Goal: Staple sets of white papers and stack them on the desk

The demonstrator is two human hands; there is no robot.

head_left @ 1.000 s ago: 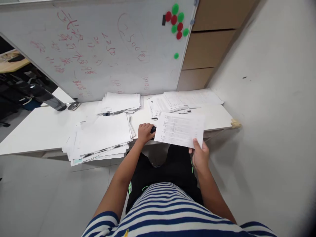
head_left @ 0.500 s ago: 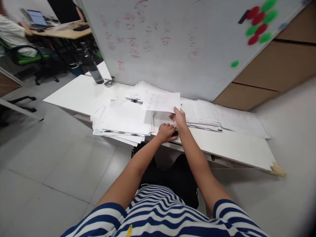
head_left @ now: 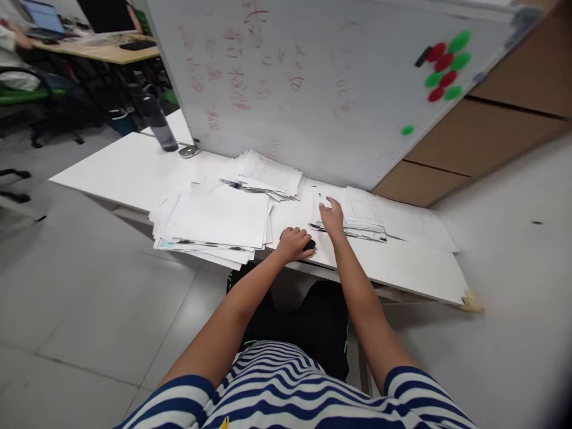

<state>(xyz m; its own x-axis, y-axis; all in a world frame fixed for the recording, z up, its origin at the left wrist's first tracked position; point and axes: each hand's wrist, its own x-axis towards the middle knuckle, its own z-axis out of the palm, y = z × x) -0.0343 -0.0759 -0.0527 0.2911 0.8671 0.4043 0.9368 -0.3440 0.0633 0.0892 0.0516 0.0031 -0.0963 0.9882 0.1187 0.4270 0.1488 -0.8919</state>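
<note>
My left hand (head_left: 294,243) is closed over a black stapler-like object (head_left: 309,245) near the table's front edge; most of it is hidden under the palm. My right hand (head_left: 332,218) has thumb and fingers apart, holding nothing, over the left end of a paper stack (head_left: 364,228). Whether it touches the top sheet I cannot tell. Behind my left hand, against the whiteboard, sits a pile of printed sheets (head_left: 272,174). A larger stack of white paper (head_left: 218,217) lies to the left, its lower sheets jutting past the front edge.
A whiteboard (head_left: 268,77) with red writing and round magnets stands along the back of the white table (head_left: 111,170). A dark bottle (head_left: 158,122) and a computer mouse (head_left: 189,151) are at the left. More sheets (head_left: 415,225) spread rightward. Someone sits at a far desk (head_left: 107,52).
The sheet my right hand held has been let go and lies on the back pile. My right hand has moved right to the other stack. My left hand stays on the black object.
</note>
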